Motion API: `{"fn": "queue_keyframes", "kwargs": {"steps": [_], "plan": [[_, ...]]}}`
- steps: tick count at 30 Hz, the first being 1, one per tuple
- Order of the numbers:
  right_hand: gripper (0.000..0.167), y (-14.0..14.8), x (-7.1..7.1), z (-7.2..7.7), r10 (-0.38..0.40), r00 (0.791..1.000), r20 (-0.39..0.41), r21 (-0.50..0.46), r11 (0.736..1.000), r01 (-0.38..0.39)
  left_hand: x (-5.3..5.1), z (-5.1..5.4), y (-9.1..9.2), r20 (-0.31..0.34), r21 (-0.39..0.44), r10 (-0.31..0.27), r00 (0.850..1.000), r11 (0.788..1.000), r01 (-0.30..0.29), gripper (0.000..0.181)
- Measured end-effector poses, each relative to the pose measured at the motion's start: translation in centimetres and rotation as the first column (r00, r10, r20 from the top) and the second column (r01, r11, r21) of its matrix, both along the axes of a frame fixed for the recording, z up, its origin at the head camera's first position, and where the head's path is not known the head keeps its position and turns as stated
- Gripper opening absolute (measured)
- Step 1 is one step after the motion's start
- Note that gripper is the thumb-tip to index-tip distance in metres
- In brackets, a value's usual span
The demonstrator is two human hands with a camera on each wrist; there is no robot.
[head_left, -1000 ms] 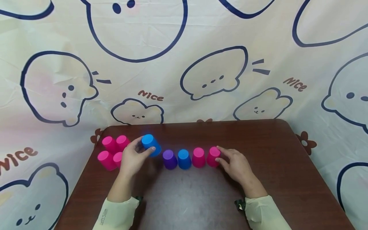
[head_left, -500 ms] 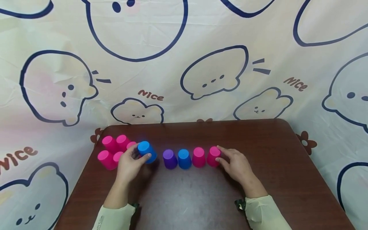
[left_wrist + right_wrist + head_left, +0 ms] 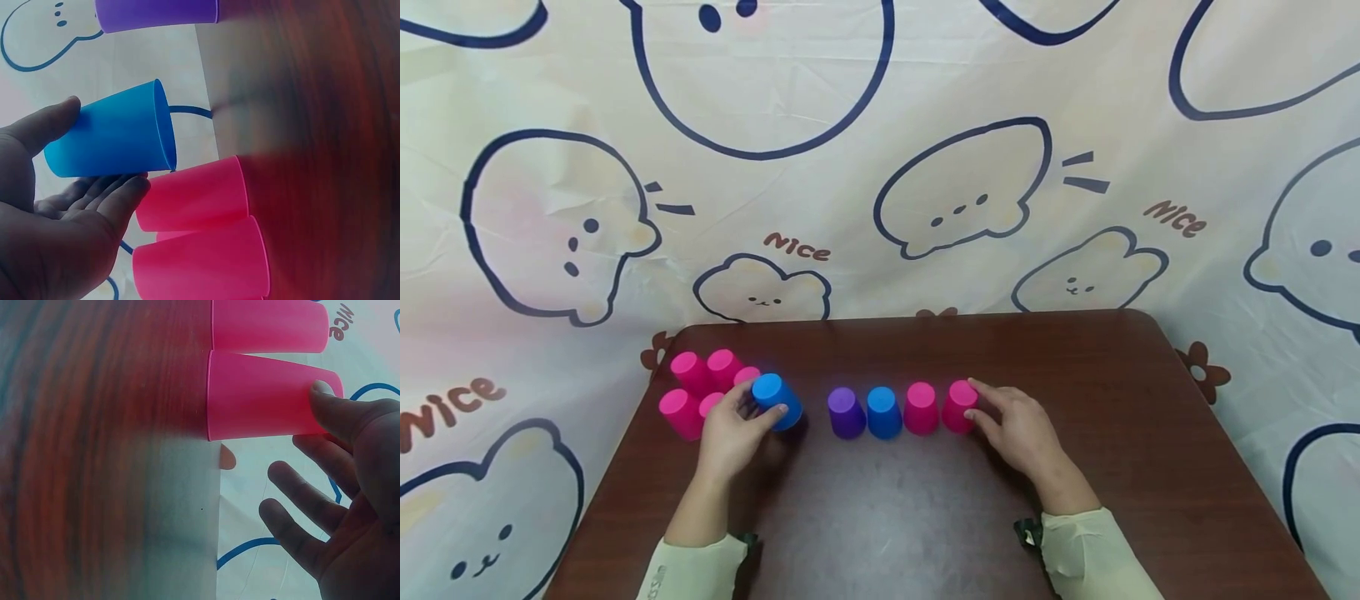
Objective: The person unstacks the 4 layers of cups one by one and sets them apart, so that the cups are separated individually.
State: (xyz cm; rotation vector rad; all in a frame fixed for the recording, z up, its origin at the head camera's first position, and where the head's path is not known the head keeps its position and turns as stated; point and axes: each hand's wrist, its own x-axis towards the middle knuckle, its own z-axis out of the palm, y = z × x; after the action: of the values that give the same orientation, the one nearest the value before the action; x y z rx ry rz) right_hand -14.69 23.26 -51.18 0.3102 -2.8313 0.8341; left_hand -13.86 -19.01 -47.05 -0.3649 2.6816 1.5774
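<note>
My left hand (image 3: 730, 435) holds a blue cup (image 3: 777, 402) between thumb and fingers. In the left wrist view that blue cup (image 3: 115, 134) is upside down, its rim off the table. Just behind and left of it stand several pink cups (image 3: 694, 374), partly hidden by the hand. To its right runs a row: a purple cup (image 3: 847, 413), another blue cup (image 3: 884, 413), a pink cup (image 3: 921, 409) and an end pink cup (image 3: 959, 407). My right hand (image 3: 1018, 429) pinches this end cup with thumb and index finger; the other fingers are spread in the right wrist view.
The cups are on a dark brown wooden table (image 3: 887, 517) with rounded far corners. A cream cloth (image 3: 850, 200) printed with cartoon animals hangs behind the table and at both sides.
My left hand has carried the blue cup left and toward me, lower and closer to the pink cups, away from the purple cup. The right hand stays on the end pink cup.
</note>
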Motion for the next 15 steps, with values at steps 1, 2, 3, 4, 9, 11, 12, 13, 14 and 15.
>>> {"fn": "queue_keyframes", "kwargs": {"steps": [1,2,3,4,9,11,12,13,14,15], "plan": [[0.059,0.0,0.0,0.0,-0.001,1.000,0.004,-0.002,1.000,0.001,0.0,-0.1,-0.1,-0.001,-0.004,0.001,1.000,1.000,-0.001,0.083],[0.059,0.0,0.0,0.0,-0.003,1.000,0.009,-0.004,1.000,0.003,0.0,-0.2,-0.2,-0.002,-0.008,0.002,1.000,1.000,-0.002,0.083],[0.060,0.0,0.0,0.0,-0.005,1.000,0.015,-0.005,1.000,0.005,0.0,-0.3,-0.3,-0.001,-0.011,0.004,1.000,1.000,-0.004,0.083],[0.060,0.0,0.0,0.0,-0.006,1.000,0.020,-0.004,1.000,0.006,0.1,-0.4,-0.4,0.000,-0.013,0.005,1.000,1.000,-0.005,0.084],[0.060,0.1,0.0,-0.2,-0.006,1.000,0.025,0.000,1.000,0.006,0.0,-0.7,-0.8,0.012,-0.005,0.009,1.000,1.000,-0.009,0.088],[0.060,0.1,0.0,-0.2,-0.005,1.000,0.018,0.000,1.000,0.005,0.0,-0.8,-0.9,0.016,-0.003,0.009,1.000,1.000,-0.009,0.088],[0.060,0.1,0.0,-0.2,-0.004,1.000,0.016,0.000,1.000,0.004,0.0,-0.9,-0.9,0.020,-0.004,0.010,1.000,1.000,-0.010,0.088],[0.059,0.1,-0.1,-0.1,-0.003,1.000,0.013,0.000,1.000,0.003,0.0,-0.9,-1.0,0.023,-0.004,0.010,1.000,1.000,-0.010,0.087],[0.059,0.1,-0.1,-0.1,-0.002,1.000,0.010,0.000,1.000,0.002,-0.1,-1.0,-1.1,0.026,-0.006,0.010,1.000,1.000,-0.010,0.087],[0.059,0.1,-0.1,-0.1,0.001,1.000,0.007,0.000,1.000,-0.001,-0.1,-1.0,-1.1,0.027,-0.009,0.011,1.000,1.000,-0.010,0.087]]}}
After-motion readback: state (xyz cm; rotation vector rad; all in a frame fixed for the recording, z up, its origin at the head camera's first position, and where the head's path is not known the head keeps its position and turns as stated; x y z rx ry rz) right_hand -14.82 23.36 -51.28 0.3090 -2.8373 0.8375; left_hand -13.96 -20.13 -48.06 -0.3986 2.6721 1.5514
